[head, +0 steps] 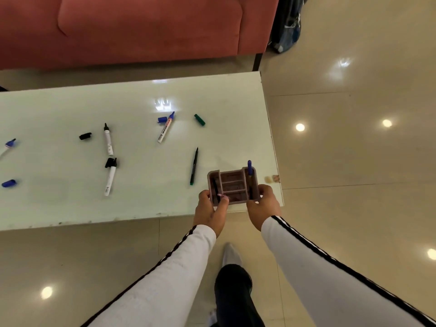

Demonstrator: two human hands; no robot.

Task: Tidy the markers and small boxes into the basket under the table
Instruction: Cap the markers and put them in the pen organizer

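— Holding the divided organiser [233, 186] in both hands, we have it at the lower right of the frame, over the near right corner of the white table [70, 201]. Our left hand [210, 212] is curled around its left side, thumb hooked over the rim; our right hand [263, 206] is closed on its right side.

— And what sits inside it?

— We see a blue-capped marker [249, 167] standing upright in the far right compartment, and a dark pen [215, 188] lying in the long left compartment. The middle compartments look bare.

— Where are the other markers?

— Scattered across the tabletop. A slim dark pen [194, 166] lies just left of the organiser. Towards the centre of the frame lies an uncapped blue marker [165, 127] with its blue cap [162, 119] touching it, and a green cap [199, 119] to its right. Further left we see two black markers [108, 140] [110, 177], one above the other, with a loose black cap [85, 136] beside the upper one. At the left edge lie another blue marker [9, 145] and a second blue cap [9, 183].

— And around the table?

— A red sofa [132, 27] fills the top of the frame.
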